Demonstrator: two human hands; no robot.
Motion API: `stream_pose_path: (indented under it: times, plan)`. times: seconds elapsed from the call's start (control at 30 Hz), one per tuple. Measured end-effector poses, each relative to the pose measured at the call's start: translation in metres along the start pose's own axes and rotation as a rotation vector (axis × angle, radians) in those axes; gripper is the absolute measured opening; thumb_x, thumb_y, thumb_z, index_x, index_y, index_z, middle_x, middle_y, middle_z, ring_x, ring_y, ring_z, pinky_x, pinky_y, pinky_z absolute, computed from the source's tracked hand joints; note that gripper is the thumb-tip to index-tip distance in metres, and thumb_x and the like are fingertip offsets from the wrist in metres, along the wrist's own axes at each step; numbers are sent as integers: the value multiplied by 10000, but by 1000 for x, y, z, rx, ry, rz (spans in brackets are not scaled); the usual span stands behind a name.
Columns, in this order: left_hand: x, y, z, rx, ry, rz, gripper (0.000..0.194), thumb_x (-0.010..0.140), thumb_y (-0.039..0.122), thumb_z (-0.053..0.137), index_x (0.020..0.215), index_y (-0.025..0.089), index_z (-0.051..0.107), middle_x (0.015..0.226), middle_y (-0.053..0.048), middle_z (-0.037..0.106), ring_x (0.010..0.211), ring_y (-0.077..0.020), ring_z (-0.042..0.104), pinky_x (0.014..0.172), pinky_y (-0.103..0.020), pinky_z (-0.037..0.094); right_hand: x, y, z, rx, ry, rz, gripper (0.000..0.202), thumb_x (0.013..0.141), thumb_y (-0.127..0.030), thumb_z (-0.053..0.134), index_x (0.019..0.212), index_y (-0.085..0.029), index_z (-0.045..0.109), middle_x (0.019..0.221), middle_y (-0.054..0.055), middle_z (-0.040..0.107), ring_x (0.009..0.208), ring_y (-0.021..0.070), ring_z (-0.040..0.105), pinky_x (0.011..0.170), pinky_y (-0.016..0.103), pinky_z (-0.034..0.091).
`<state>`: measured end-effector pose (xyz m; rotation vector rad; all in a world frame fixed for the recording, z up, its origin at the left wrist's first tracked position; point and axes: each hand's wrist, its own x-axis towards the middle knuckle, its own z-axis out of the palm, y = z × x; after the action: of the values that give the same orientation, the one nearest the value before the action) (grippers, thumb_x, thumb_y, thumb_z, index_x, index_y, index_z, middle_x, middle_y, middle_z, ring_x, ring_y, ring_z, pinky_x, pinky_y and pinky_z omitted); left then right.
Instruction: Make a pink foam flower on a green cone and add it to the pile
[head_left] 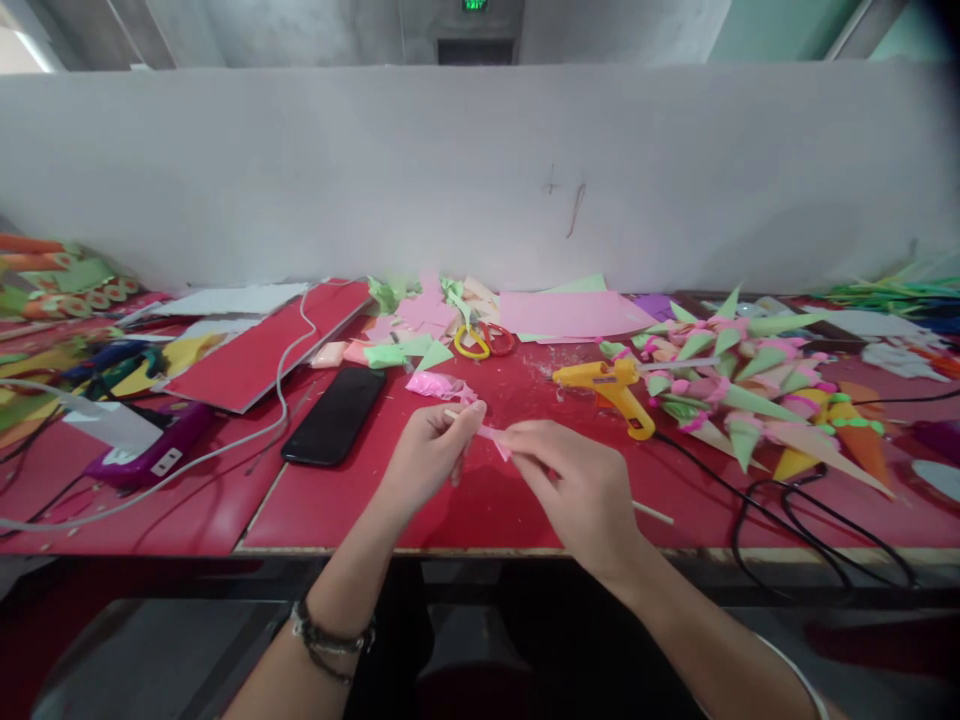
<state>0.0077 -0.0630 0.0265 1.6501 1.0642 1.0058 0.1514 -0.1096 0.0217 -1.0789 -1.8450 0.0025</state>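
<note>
My left hand (433, 450) is closed in a pinch, thumb against fingers, around a thin pale stick (451, 414) whose tip pokes out at its left. A narrow pink strip (491, 434) spans the small gap between my two hands. My right hand (574, 485) pinches the strip's other end, and a bit of pink hangs below its fingertips. Past my right hand a pale stick end (652, 512) shows over the table; whether it belongs to the same stick is hidden. Just beyond my left hand lies a shiny pink packet (439, 386).
A black phone (335, 417) lies left, beside a white cable (281, 370) and purple power strip (161, 450). Yellow-handled scissors (471, 342) and paper scraps are ahead. A yellow glue gun (611, 390) and heaped paper cones (739, 375) are right, with black cord (787, 500) near the edge.
</note>
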Motion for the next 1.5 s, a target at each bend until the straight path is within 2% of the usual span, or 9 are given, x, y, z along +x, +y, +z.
stream_pose_path:
  times: [0.1, 0.2, 0.33, 0.53, 0.63, 0.77, 0.93, 1.2, 1.5]
  plan:
    - [0, 2, -6, 161, -7, 241, 330, 787, 333, 477, 514, 148, 480, 452, 39, 460, 444, -62, 407, 468, -179, 315, 6, 1, -2, 367, -100, 383, 81, 760, -200, 567, 724, -169, 632, 592, -3, 626, 477, 88, 521, 441, 191, 405]
    - [0, 3, -12, 190, -121, 378, 309, 795, 289, 469, 527, 144, 521, 499, 30, 468, 477, -66, 401, 487, -189, 315, 10, 0, -5, 615, -225, 581, 129, 739, -283, 595, 701, -162, 614, 566, -15, 605, 386, 54, 408, 379, 187, 348]
    - [0, 4, -10, 75, -130, 317, 376, 802, 277, 447, 452, 148, 404, 474, 48, 356, 438, -51, 299, 446, -195, 259, 7, -6, -6, 485, -170, 472, 111, 767, -271, 567, 755, -172, 616, 647, -3, 624, 452, 66, 460, 421, 187, 385]
    - [0, 0, 8, -210, 35, 15, 431, 783, 379, 456, 449, 169, 282, 416, 72, 245, 394, -42, 199, 393, -202, 167, -5, 1, 1, -133, -3, -133, 225, 818, -96, 458, 985, -143, 602, 920, 74, 660, 850, 159, 596, 755, 265, 475]
    - [0, -4, 13, -306, 55, -94, 458, 777, 414, 450, 439, 175, 255, 393, 76, 210, 377, -41, 177, 382, -204, 145, -6, 4, 2, -326, 11, -234, 246, 808, -79, 474, 1006, -128, 612, 939, 86, 671, 848, 184, 609, 778, 301, 477]
    - [-3, -3, 9, -197, 52, 10, 445, 800, 392, 415, 427, 166, 325, 380, 62, 270, 364, -44, 244, 381, -202, 187, 0, -1, -2, -73, 8, -29, 199, 810, -106, 485, 923, -165, 637, 886, 58, 684, 802, 161, 625, 732, 267, 497]
    - [-5, 2, -4, 28, -57, 268, 445, 828, 365, 377, 436, 155, 405, 423, 33, 382, 398, -52, 348, 414, -199, 263, 6, -4, -10, 380, -183, 364, 128, 784, -211, 547, 860, -188, 648, 791, 29, 691, 693, 150, 639, 577, 228, 510]
    - [-3, 1, -2, 96, -13, 173, 448, 855, 345, 318, 447, 161, 347, 403, 49, 316, 383, -50, 293, 404, -194, 238, 1, -1, -8, 130, -79, 24, 175, 812, -126, 476, 914, -175, 610, 841, 44, 659, 797, 141, 598, 730, 246, 456]
    - [-6, 4, 2, 322, -113, 349, 413, 856, 272, 328, 461, 156, 301, 453, 47, 328, 420, -52, 307, 454, -204, 232, 10, 7, -9, 523, -334, 478, 232, 826, -317, 467, 651, -166, 496, 546, -47, 454, 495, 66, 417, 458, 180, 332]
